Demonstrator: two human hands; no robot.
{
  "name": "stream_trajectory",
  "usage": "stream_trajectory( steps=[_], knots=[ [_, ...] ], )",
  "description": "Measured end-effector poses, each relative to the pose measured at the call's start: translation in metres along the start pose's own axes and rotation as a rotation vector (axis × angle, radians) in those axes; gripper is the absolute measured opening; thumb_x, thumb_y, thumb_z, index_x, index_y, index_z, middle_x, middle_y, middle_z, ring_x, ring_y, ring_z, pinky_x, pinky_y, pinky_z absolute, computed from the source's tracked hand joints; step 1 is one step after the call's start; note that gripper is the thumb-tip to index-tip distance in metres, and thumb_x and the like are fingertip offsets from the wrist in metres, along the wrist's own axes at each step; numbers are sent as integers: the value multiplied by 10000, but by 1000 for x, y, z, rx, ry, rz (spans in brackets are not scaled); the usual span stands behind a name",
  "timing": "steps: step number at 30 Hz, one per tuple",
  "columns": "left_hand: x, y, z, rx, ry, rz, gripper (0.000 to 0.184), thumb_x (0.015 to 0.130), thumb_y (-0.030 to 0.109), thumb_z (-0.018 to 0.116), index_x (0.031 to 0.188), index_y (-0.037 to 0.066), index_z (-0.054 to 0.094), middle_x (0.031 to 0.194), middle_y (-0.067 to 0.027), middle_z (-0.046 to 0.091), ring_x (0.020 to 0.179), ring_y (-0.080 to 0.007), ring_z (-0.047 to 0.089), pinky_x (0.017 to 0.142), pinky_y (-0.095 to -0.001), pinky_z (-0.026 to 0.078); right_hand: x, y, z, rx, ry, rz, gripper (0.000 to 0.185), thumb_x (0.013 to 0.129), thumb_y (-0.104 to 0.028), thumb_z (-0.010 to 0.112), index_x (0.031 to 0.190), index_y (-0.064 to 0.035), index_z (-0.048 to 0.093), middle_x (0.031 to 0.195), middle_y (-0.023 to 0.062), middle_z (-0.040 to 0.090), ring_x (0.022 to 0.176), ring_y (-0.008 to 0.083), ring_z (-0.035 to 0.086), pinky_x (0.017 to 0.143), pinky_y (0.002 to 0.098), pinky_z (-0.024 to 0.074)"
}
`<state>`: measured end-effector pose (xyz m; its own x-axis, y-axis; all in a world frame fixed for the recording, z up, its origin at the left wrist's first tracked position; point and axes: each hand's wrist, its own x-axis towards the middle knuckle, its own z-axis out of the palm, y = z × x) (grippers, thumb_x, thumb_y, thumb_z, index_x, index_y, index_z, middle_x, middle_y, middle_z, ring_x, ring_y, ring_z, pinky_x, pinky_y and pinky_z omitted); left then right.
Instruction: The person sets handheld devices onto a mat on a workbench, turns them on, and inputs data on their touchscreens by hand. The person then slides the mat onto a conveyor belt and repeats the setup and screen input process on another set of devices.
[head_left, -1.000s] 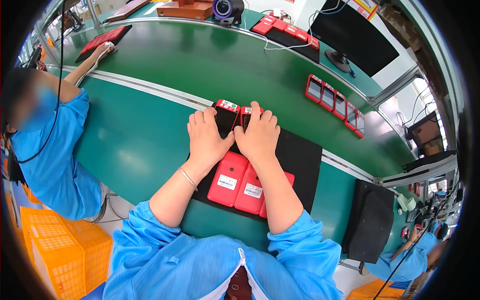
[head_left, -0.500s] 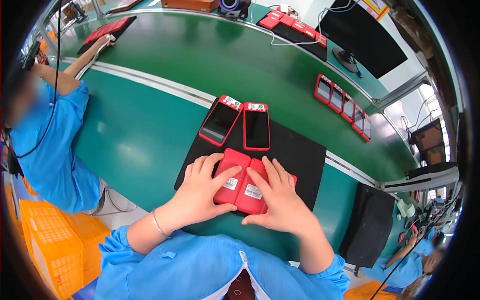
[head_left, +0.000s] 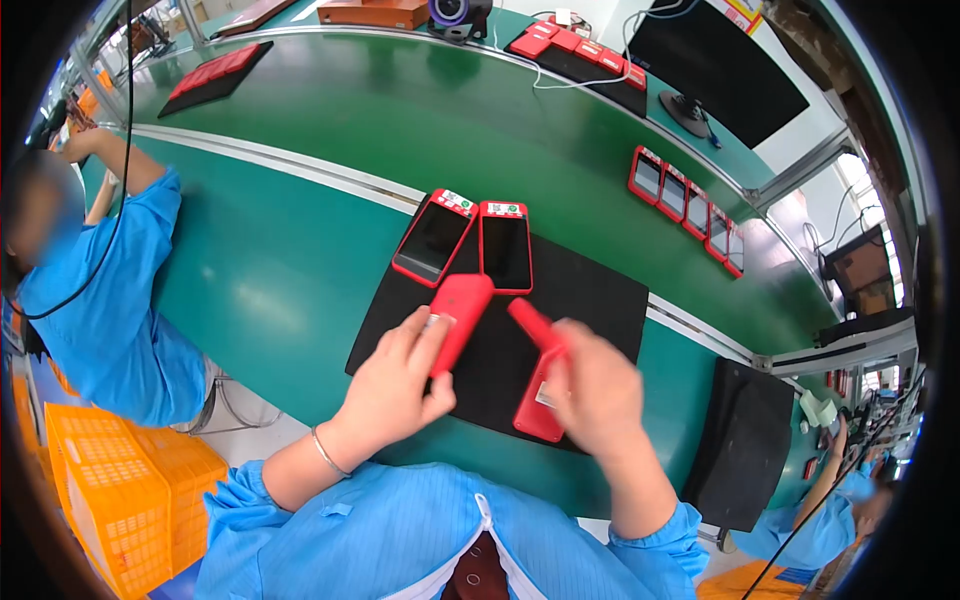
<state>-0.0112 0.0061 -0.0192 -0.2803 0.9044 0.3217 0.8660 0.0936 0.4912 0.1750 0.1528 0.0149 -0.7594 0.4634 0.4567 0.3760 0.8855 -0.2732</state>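
My left hand [head_left: 400, 375] is closed on a red device [head_left: 462, 305], which is tilted above the black mat [head_left: 600, 290] with its back toward me. In my right hand [head_left: 600, 385], blurred by motion, is another red device [head_left: 533, 323], turned on its edge. Below it a third red device [head_left: 537, 415] lies face down on the mat, partly behind my right hand. Two red devices with dark screens lie face up at the mat's far edge, one on the left [head_left: 435, 240] and one on the right [head_left: 507, 248].
A row of red devices [head_left: 672, 193] lies across the green table [head_left: 330, 120]. A black pad [head_left: 742, 440] is at the right. Left, a co-worker [head_left: 120, 290] sits near orange crates [head_left: 130, 480]. A monitor [head_left: 715, 75] stands behind; another person [head_left: 820, 520] is at far right.
Both hands have lifted a red device each from the mat and moved apart, uncovering the third one. The left co-worker's hand has drawn back from the far red devices.
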Motion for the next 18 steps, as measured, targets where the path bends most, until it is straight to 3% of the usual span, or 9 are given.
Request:
stream_trajectory(
  steps=[1,3,4,6,9,10,13,14,18],
  knots=[
    [0,-2,-1,-69,33,-86,550,796,79,607,1321,-11,474,1242,-248,546,1068,-390,587,907,-407,501,3,5,-11,164,3,354,348,817,-83,640,1157,-36,590,938,144,654,764,241,655,653,349,530],
    [2,-9,-3,-127,155,-154,555,832,0,563,1369,-16,424,1130,-246,613,968,-381,642,857,-398,510,-16,51,-3,367,271,695,222,963,-116,517,1134,-6,607,921,74,645,823,139,642,661,291,520],
    [1,-5,-7,-169,138,-307,535,860,10,571,1372,-18,416,1168,-243,589,1001,-373,629,853,-385,510,-36,85,12,606,465,786,250,985,-131,494,1167,18,579,970,47,626,873,126,612,664,279,518],
    [1,-13,-7,-169,83,-332,512,884,20,583,1368,-20,420,1199,-205,577,1052,-303,619,871,-349,506,-40,80,0,941,652,1053,274,995,-133,480,1211,27,531,993,51,605,874,136,580,691,287,512],
    [-10,-22,4,-475,110,-362,505,876,62,625,1346,2,452,1190,-190,559,1014,-294,598,796,-370,510,-76,92,-4,831,361,1067,313,966,-123,531,1246,10,493,1006,66,583,835,141,567,708,298,508],
    [-10,-18,8,-600,107,-323,495,886,72,623,1346,2,453,1196,-168,561,1053,-262,588,824,-348,505,-81,90,-7,375,160,925,407,888,-119,632,1249,2,489,1057,115,571,913,202,572,767,346,504],
    [33,25,2,-755,-42,-376,478,918,78,583,1365,9,427,1216,-176,537,1059,-268,575,817,-338,509,-61,74,-7,-37,128,450,606,764,-167,736,1297,-27,483,1179,175,519,1105,336,467,934,455,386],
    [50,28,15,-625,-31,-225,496,929,58,579,1393,16,410,1245,-123,543,972,-137,571,750,-265,498,-48,70,-12,-100,-25,376,621,738,-187,746,1295,-53,508,1184,155,506,1095,329,471,955,454,352],
    [117,40,69,-560,-140,-142,468,914,96,579,1346,-1,429,1198,-205,509,1046,-326,566,885,-376,474,-36,80,4,-199,-8,284,562,708,-189,753,1230,-78,576,1065,127,525,1032,305,490,904,426,375]
  ],
)
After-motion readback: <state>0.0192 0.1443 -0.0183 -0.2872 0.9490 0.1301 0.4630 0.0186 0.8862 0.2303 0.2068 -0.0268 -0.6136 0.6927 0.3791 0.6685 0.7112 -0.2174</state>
